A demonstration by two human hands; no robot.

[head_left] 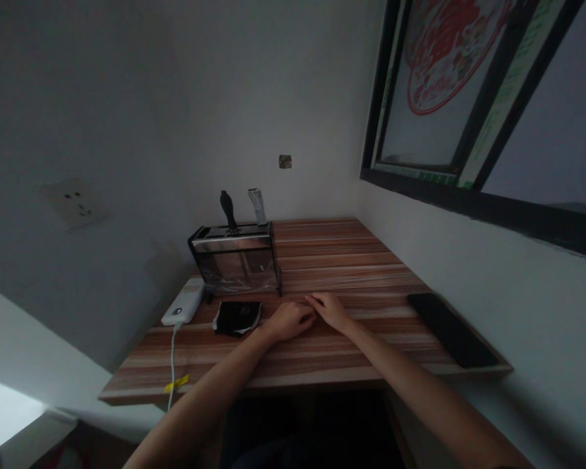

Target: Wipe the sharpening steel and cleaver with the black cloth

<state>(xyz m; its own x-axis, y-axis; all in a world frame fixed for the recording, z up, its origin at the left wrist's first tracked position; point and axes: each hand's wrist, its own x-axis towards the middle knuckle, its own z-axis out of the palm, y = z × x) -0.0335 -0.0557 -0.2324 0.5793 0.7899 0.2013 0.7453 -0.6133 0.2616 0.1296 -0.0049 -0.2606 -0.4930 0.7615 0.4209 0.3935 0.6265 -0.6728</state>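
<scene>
Both of my hands rest on a striped wooden table (351,260), side by side near its middle. My left hand (292,320) lies with its fingers curled loosely under, and nothing shows inside them. My right hand (329,309) lies palm down with the fingers stretched flat toward the left, its fingertips touching the left hand. A small black pouch with a white edge (237,316) lies just left of my left hand.
A clear knife holder with a metal top (235,258) stands at the back left, a black handle and a silvery handle sticking up. A white power bank (183,304) with a white cable lies beside it. A black phone (450,327) lies by the right wall. A framed picture (473,98) hangs above.
</scene>
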